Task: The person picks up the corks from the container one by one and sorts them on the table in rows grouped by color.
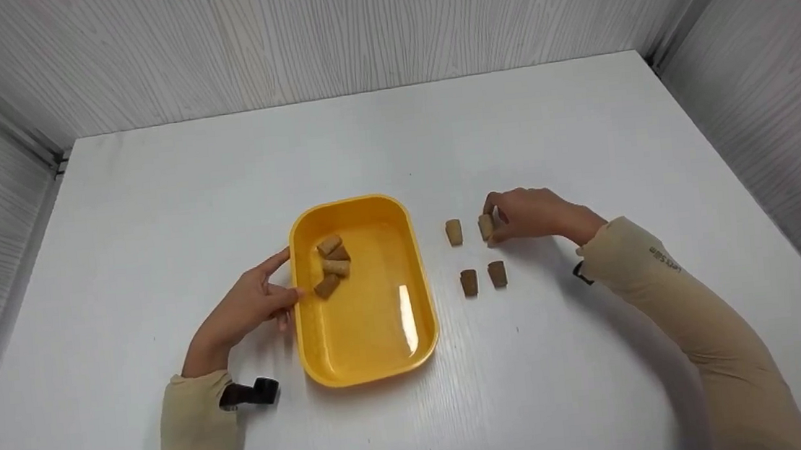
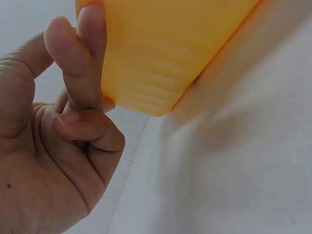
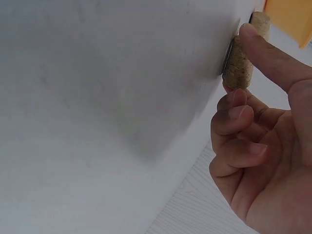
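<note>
A pale cork (image 1: 453, 233) and two dark corks (image 1: 469, 283) lie on the white table (image 1: 582, 390), right of centre in the head view, near the held cork (image 1: 486, 227). Four tray corks (image 1: 337, 267) lie bunched at the tray's upper left. The right hand (image 1: 533, 212) pinches the held cork between thumb and finger, partly covering it.

That cork is pale and short; the yellow tray (image 1: 371, 343) — deep, round-cornered — stands at centre, the left hand (image 1: 244, 307) gripping its left rim.

Only the right wrist view shows the held cork's speckled grain and dark left edge; only the left wrist view shows the tray's outer wall — faintly rippled.
</note>
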Tool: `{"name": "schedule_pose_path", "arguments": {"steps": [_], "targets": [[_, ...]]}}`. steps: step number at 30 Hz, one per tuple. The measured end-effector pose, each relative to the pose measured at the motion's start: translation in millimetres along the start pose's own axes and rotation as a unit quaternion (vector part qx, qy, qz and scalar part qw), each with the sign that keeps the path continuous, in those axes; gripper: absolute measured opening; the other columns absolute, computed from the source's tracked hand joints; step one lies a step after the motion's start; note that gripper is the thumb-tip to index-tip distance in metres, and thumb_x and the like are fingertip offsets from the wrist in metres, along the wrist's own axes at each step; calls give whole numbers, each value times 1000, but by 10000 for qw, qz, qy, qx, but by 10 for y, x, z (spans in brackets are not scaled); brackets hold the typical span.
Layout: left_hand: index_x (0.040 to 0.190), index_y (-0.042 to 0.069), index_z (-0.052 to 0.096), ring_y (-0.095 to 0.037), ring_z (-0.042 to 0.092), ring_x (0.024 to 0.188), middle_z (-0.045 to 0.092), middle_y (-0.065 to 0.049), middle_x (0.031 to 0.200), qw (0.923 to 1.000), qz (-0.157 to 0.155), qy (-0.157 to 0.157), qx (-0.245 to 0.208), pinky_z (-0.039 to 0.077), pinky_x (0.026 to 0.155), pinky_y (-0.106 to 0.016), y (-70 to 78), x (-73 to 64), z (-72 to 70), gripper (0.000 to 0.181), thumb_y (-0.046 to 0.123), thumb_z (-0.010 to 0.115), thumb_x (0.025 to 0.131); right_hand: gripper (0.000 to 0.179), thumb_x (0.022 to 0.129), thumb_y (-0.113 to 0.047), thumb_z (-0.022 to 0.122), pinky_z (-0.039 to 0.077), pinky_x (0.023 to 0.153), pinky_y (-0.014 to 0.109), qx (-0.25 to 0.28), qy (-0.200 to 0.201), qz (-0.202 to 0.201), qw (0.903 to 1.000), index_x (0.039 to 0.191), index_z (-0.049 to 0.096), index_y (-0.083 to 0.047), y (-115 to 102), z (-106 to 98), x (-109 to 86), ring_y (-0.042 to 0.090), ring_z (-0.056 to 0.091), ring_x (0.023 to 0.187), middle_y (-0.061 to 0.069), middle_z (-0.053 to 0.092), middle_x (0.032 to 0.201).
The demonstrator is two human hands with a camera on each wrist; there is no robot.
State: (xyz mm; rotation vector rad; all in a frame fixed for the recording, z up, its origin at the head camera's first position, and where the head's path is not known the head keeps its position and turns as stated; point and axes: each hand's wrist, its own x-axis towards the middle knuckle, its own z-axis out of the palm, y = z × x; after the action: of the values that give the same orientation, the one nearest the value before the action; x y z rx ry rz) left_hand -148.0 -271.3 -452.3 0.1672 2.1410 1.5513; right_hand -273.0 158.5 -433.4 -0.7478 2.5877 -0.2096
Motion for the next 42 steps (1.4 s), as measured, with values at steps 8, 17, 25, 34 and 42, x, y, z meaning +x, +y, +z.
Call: {"name": "schedule_pose_path", "arguments": {"steps": [8,17,25,34,42], "targets": [[156,12,15,-13,57,49,63,3,58,9999,44,-25,-105,54,65,-25,5,-10,6,77,21,61,94,50,85,-38,72,49,73,40,72,157,-118,9998,123,55,-10,50,26,-15,23,62,91,9,66,103],[156,12,16,-12,56,49,63,4,57,9999,35,-12,-97,53,64,-24,25,-2,-3,76,19,60,94,47,88,-37,69,46,69,38,135,135,-9,9998,124,55,-10,47,-6,-22,21,58,84,9,63,98],[156,13,16,-13,55,49,61,4,56,10000,-39,-3,-42,52,64,-23,17,1,0,77,20,61,94,59,84,-42,72,44,66,33,237,78,67,9997,130,52,-11,71,5,-31,18,56,80,6,62,94],[155,13,17,-13,55,50,62,3,58,10000,-23,20,-17,53,64,-24,-5,29,-2,75,19,60,94,60,87,-37,70,41,65,33,417,351,-57,9985,137,46,-12,69,-91,-108,18,51,74,7,62,97],[155,11,15,-12,55,49,61,3,57,9999,8,-39,-133,52,65,-23,-19,6,2,77,20,61,94,60,89,-34,69,43,69,33,741,491,-379,9953,139,45,-14,-95,-197,-111,20,55,78,6,61,99]]}}
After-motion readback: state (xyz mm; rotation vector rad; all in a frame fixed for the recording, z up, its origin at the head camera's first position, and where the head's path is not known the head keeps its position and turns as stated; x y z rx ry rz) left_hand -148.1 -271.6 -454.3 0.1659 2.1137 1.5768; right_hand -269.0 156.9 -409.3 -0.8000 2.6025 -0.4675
